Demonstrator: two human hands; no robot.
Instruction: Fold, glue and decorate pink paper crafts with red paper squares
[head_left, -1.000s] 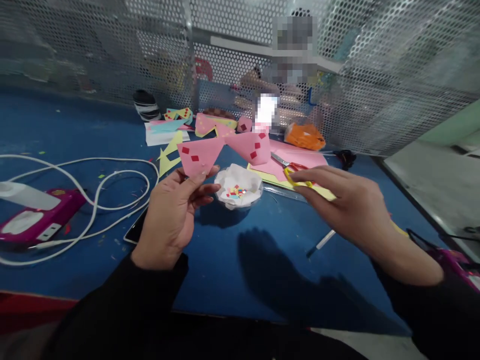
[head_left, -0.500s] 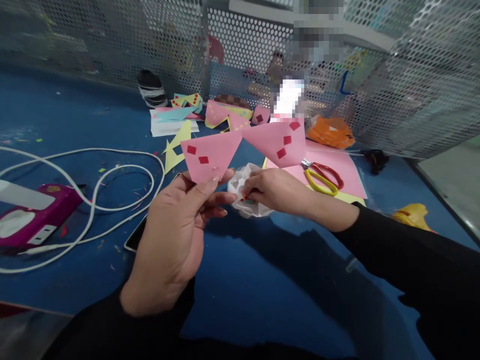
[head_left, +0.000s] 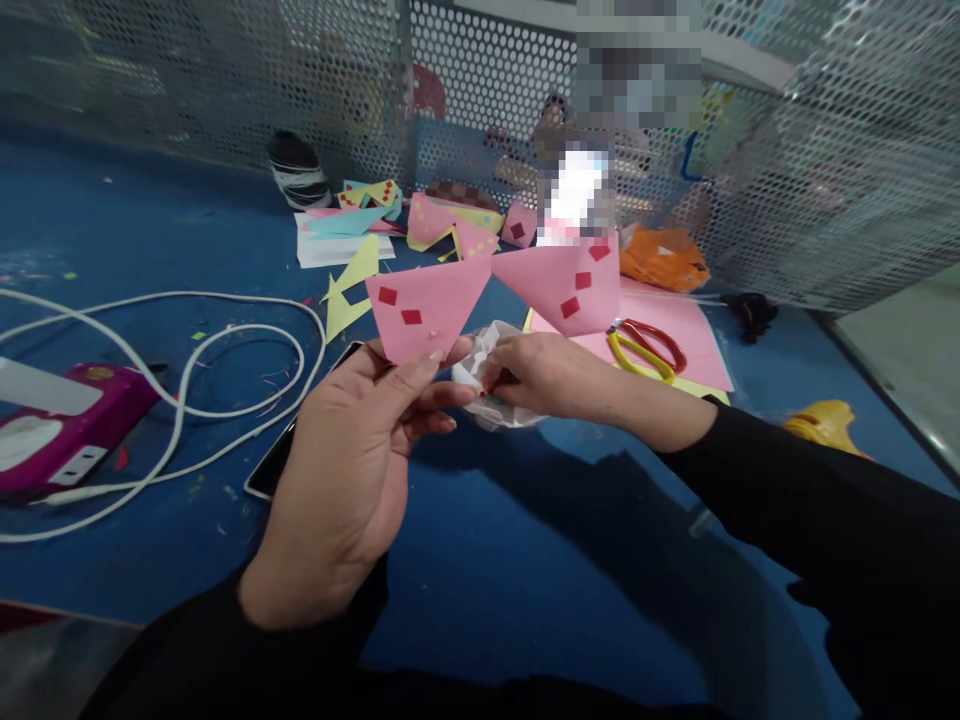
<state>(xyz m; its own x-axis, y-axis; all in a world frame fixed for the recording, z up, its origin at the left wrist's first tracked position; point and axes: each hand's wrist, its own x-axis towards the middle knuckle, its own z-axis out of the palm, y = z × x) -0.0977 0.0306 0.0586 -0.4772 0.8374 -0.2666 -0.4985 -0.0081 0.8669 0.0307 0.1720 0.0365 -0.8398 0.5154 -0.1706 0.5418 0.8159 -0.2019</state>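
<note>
My left hand point(head_left: 352, 460) pinches the lower edge of a pink paper cutout point(head_left: 431, 300) between thumb and fingers. The cutout has two wide parts joined at a narrow middle, with dark red diamonds on both. My right hand point(head_left: 544, 375) reaches into a white plastic bag point(head_left: 499, 415) just beyond my left fingers. Its fingertips are bunched together at small red bits in the bag; what they grip is too small to tell.
Red-and-yellow-handled scissors point(head_left: 645, 350) lie on pink sheets point(head_left: 697, 340) at the right. Orange point(head_left: 664, 258) and yellow point(head_left: 825, 425) items sit nearby. Paper cutouts point(head_left: 352, 290) lie behind. At left are a white cable point(head_left: 180, 400), a magenta power strip point(head_left: 90, 430) and a phone point(head_left: 274, 460).
The right part of the pink cutout has shifted slightly right. My right hand's fingers have moved a little inside the bag, and the camera view has shifted slightly.
</note>
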